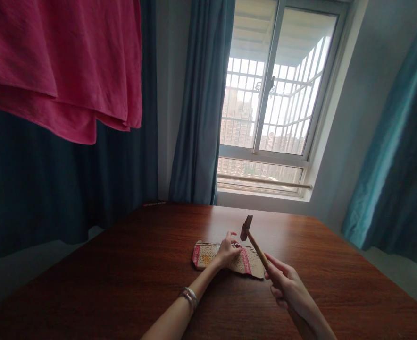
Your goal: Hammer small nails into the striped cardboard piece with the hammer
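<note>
My right hand (285, 282) is wrapped around the wooden handle of a hammer (257, 246). Its metal head is raised just above and to the right of my left hand (228, 251). That hand rests on a flat, torn-edged piece of patterned cardboard (254, 264), tan with dark dots and pink bands. The thumb and fingers of my left hand curl around a small dark red and whitish item (236, 245) on the cardboard, too small to make out. A bracelet (189, 297) circles my left wrist.
The cardboard lies on a glossy brown wooden table (130, 274). A pink cloth (70, 71) hangs at the upper left in front of blue curtains (197, 118). Behind the table is a barred window (282, 94), with another curtain (388, 179) on the right.
</note>
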`<state>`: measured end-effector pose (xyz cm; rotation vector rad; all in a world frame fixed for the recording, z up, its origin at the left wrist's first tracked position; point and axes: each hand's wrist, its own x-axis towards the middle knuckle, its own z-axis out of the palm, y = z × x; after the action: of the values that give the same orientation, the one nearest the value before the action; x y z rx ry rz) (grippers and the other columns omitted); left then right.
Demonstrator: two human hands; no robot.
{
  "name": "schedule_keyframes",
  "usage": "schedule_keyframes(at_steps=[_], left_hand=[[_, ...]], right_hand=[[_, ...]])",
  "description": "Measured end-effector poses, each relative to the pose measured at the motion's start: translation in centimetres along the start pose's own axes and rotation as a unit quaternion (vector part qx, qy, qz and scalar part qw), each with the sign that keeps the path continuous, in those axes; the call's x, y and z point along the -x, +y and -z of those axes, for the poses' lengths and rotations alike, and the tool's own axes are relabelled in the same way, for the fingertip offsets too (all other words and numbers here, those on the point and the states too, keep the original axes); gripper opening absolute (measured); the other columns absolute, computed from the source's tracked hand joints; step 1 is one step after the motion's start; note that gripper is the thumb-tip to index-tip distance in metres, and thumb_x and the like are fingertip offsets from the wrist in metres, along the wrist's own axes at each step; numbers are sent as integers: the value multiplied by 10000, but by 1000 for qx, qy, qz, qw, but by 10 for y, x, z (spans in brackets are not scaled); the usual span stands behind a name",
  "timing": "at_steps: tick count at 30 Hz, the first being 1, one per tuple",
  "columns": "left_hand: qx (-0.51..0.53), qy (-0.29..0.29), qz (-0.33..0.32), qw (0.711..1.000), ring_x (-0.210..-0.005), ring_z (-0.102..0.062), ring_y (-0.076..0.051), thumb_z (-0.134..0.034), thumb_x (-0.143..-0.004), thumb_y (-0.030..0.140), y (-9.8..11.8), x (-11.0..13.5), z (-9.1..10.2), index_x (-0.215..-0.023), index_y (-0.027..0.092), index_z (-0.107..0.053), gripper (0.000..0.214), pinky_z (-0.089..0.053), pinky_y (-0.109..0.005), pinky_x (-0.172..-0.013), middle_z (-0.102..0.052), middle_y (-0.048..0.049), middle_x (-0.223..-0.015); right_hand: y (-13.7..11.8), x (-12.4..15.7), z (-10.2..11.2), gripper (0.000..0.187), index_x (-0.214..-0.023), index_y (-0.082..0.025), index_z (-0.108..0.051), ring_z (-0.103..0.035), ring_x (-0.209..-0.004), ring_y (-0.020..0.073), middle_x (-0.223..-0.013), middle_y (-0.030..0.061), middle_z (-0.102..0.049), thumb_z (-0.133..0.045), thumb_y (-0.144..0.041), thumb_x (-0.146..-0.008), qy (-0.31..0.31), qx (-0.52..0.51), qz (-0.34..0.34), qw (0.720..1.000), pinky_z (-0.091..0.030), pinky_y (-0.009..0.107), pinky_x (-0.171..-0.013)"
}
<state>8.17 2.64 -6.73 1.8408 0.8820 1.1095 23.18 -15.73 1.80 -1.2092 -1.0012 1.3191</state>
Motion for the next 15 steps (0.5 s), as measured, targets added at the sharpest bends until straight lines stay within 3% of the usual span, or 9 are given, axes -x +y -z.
schedule_keyframes(at_steps=[15], left_hand=[[-4,-8,4,1000,-657,-591,-152,-605,-616,161,-3,0,0,-1013,171,-414,441,-408,-242,-581,-605,8,-716]], right_hand=[[-5,-1,-1,526,-1264,-190,-397,-381,-359,22,-707,-16,-503,-530,-366,-787,-4,25,6,1000,-246,132,-270]])
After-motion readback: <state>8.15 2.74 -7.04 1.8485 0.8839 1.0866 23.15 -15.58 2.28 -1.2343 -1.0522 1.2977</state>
